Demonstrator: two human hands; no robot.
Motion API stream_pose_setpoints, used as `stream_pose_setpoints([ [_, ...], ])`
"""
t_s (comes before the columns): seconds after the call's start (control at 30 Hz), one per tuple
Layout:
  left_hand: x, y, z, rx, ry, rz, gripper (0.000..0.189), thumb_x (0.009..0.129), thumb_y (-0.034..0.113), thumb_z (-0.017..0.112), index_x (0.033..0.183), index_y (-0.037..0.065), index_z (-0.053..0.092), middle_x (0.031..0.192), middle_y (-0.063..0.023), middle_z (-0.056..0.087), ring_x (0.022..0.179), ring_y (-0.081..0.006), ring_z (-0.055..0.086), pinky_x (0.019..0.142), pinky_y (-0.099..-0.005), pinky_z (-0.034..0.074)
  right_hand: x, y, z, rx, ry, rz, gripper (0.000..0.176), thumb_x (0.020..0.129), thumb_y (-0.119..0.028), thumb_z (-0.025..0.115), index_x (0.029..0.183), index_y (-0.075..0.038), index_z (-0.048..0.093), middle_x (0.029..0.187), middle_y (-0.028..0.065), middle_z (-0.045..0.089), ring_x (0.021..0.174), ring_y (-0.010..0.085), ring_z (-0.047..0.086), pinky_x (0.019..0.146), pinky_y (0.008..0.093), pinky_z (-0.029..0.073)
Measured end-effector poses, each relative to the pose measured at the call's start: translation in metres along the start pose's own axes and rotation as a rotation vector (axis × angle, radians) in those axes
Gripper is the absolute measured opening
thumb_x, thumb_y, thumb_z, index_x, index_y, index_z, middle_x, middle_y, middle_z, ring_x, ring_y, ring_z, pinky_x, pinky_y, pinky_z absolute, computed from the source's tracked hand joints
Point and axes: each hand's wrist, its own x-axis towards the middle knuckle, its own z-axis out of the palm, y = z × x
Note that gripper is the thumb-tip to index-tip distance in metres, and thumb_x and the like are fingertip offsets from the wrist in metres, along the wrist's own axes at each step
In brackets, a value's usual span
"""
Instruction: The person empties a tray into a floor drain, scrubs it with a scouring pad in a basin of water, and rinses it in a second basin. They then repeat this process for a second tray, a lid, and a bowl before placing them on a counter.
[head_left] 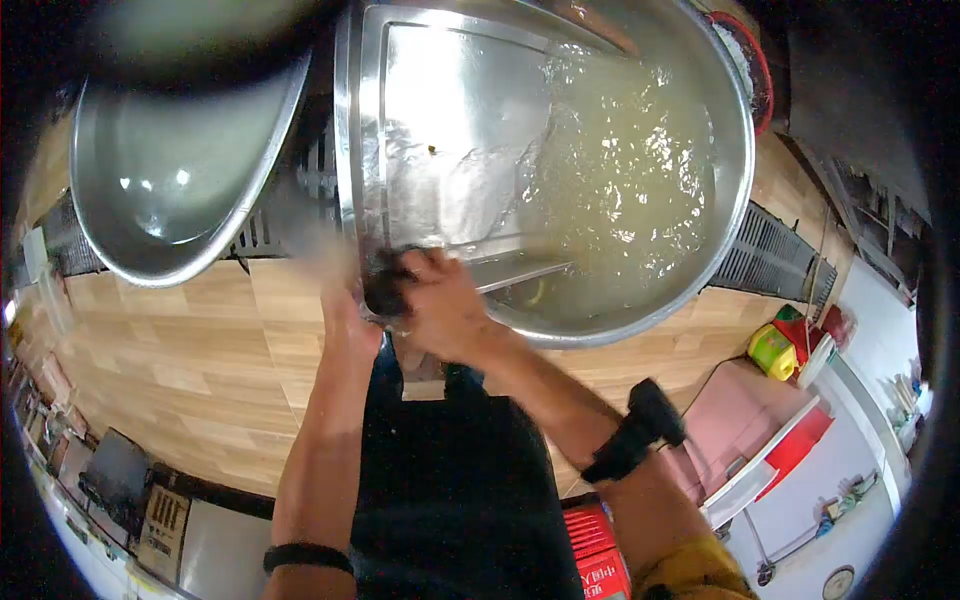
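Note:
A rectangular metal tray (460, 110) leans in a large round metal basin (735, 215), its right part under cloudy, rippling water (630, 170). My right hand (440, 305) is closed round a dark scrubber (388, 283), which it presses on the tray's near left corner. Just left of it, my left hand (345, 310) is at the tray's edge, its fingers smeared by motion, so their grip cannot be made out. A thin metal edge (525, 277) slants into the water right of my right hand.
A second metal basin (185, 170) with liquid stands at the left. Dark floor grating (765, 255) runs behind the basins across the tiled floor (190, 350). A red basket (757, 75) is at the upper right. A yellow container (772, 352) and pink surface (735, 405) lie right.

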Motion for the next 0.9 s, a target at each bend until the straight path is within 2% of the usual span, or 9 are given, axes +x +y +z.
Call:
stream_pose_setpoints([
  [0.07, 0.011, -0.001, -0.005, -0.029, 0.021, 0.032, 0.048, 0.094, 0.047, 0.034, 0.111, 0.008, 0.055, 0.1, -0.0068, 0.063, 0.087, -0.0228, 0.06, 0.081, -0.0391, 0.049, -0.019, 0.066, -0.002, -0.175, -0.112, 0.147, 0.023, 0.066, -0.015, 0.06, 0.085, -0.002, 0.062, 0.103, 0.013, 0.055, 0.098, 0.0315, 0.051, 0.086, 0.0425, 0.043],
  [0.17, 0.033, -0.02, -0.013, 0.04, 0.152, 0.129, 0.05, 0.093, 0.048, 0.034, 0.111, 0.006, 0.055, 0.099, -0.0071, 0.062, 0.085, -0.0228, 0.06, 0.081, -0.0381, 0.048, -0.066, 0.174, -0.019, -0.293, 0.017, 0.424, 0.021, 0.068, -0.015, 0.061, 0.086, -0.004, 0.064, 0.108, 0.0115, 0.056, 0.1, 0.0308, 0.051, 0.088, 0.042, 0.042],
  [0.23, 0.036, -0.032, -0.014, 0.212, 0.439, 0.313, 0.049, 0.094, 0.046, 0.034, 0.11, 0.005, 0.054, 0.097, -0.0058, 0.06, 0.085, -0.0211, 0.057, 0.08, -0.0361, 0.046, -0.07, 0.194, -0.015, -0.277, 0.024, 0.578, 0.022, 0.068, -0.016, 0.061, 0.087, -0.005, 0.064, 0.108, 0.0122, 0.056, 0.1, 0.0308, 0.051, 0.089, 0.042, 0.042],
  [0.3, 0.046, -0.039, -0.03, 0.379, 0.436, 0.38, 0.047, 0.094, 0.044, 0.034, 0.108, 0.005, 0.055, 0.097, -0.0055, 0.059, 0.085, -0.0201, 0.055, 0.078, -0.0357, 0.045, -0.04, 0.179, -0.01, -0.512, -0.313, 0.54, 0.022, 0.069, -0.017, 0.061, 0.088, -0.006, 0.065, 0.108, 0.0134, 0.056, 0.103, 0.0308, 0.05, 0.091, 0.0414, 0.04],
  [0.43, 0.031, -0.029, -0.016, 0.34, 0.39, 0.38, 0.045, 0.093, 0.038, 0.037, 0.105, -0.002, 0.053, 0.098, -0.0089, 0.053, 0.09, -0.0215, 0.048, 0.081, -0.0332, 0.038, -0.01, 0.05, 0.017, -0.01, 0.183, 0.029, 0.027, 0.056, -0.008, 0.061, 0.082, -0.004, 0.058, 0.099, 0.0152, 0.052, 0.098, 0.0351, 0.047, 0.084, 0.0418, 0.042],
  [0.5, 0.031, -0.031, -0.02, 0.503, 0.396, 0.473, 0.048, 0.092, 0.038, 0.037, 0.099, -0.005, 0.055, 0.093, -0.0115, 0.053, 0.085, -0.0222, 0.048, 0.077, -0.034, 0.04, 0.015, 0.02, 0.033, -0.041, 0.32, -0.058, 0.024, 0.054, -0.004, 0.058, 0.078, -0.004, 0.056, 0.096, 0.0136, 0.05, 0.092, 0.0342, 0.047, 0.076, 0.0416, 0.043],
  [0.63, 0.031, -0.03, -0.019, 0.503, 0.413, 0.418, 0.05, 0.092, 0.038, 0.036, 0.097, -0.008, 0.055, 0.092, -0.0137, 0.056, 0.083, -0.0224, 0.049, 0.077, -0.034, 0.04, 0.049, -0.003, 0.01, 0.066, 0.35, -0.024, 0.024, 0.052, -0.003, 0.057, 0.077, -0.004, 0.056, 0.092, 0.0123, 0.049, 0.088, 0.0332, 0.047, 0.071, 0.0423, 0.041],
  [0.77, 0.019, -0.027, 0.003, 0.463, 0.53, 0.396, 0.051, 0.093, 0.037, 0.035, 0.098, -0.01, 0.055, 0.089, -0.0126, 0.058, 0.082, -0.02, 0.051, 0.075, -0.0311, 0.041, 0.151, 0.019, -0.02, -0.08, 0.778, 0.063, 0.028, 0.052, 0.0, 0.055, 0.08, -0.005, 0.056, 0.092, 0.0118, 0.048, 0.086, 0.0325, 0.046, 0.068, 0.0418, 0.04],
  [0.9, 0.006, -0.027, 0.006, 0.456, 0.42, 0.409, 0.049, 0.095, 0.035, 0.033, 0.096, -0.009, 0.056, 0.087, -0.0099, 0.059, 0.079, -0.0166, 0.051, 0.073, -0.0289, 0.041, 0.235, 0.061, -0.073, -0.235, 0.915, -0.052, 0.015, 0.065, -0.007, 0.058, 0.08, -0.01, 0.059, 0.089, 0.0113, 0.048, 0.087, 0.0338, 0.048, 0.071, 0.0442, 0.042],
])
